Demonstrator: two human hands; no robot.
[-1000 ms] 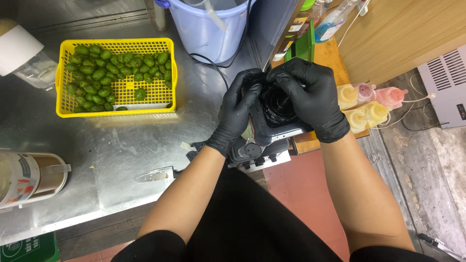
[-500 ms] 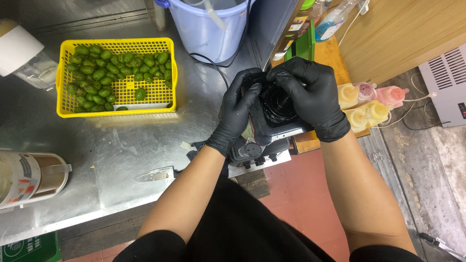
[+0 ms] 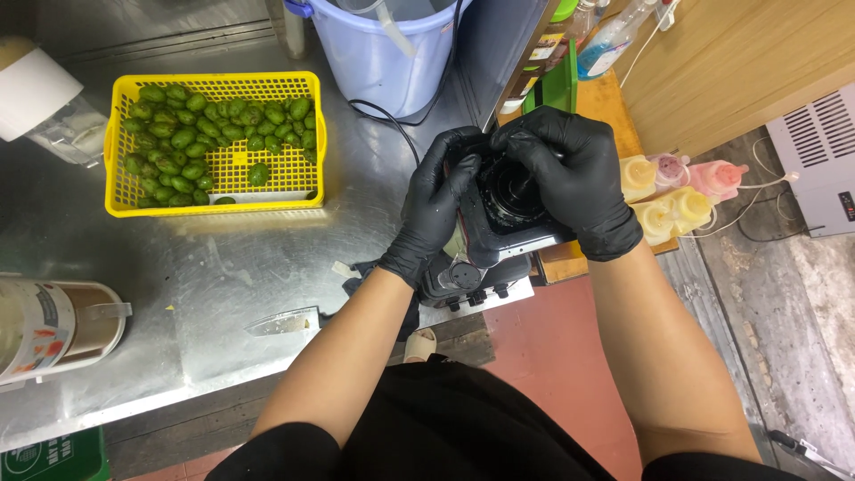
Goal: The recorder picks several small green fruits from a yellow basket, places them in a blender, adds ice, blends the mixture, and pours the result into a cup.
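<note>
Grip: left hand (image 3: 436, 200) and right hand (image 3: 570, 174), black-gloved, both clamped around black blender jar (image 3: 508, 214).
Jar: on its dark base (image 3: 463, 281), steel worktop (image 3: 223, 276) edge.
Left of grip: yellow plastic basket (image 3: 120, 209) of green fruits (image 3: 178, 134).

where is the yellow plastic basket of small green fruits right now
In the head view, the yellow plastic basket sits upper left on the steel counter, left of the lilac bucket.

Head view, steeply down, close

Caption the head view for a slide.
Black-gloved left hand and right hand grip a black blender on a steel counter beside a yellow basket of green fruit.
</note>
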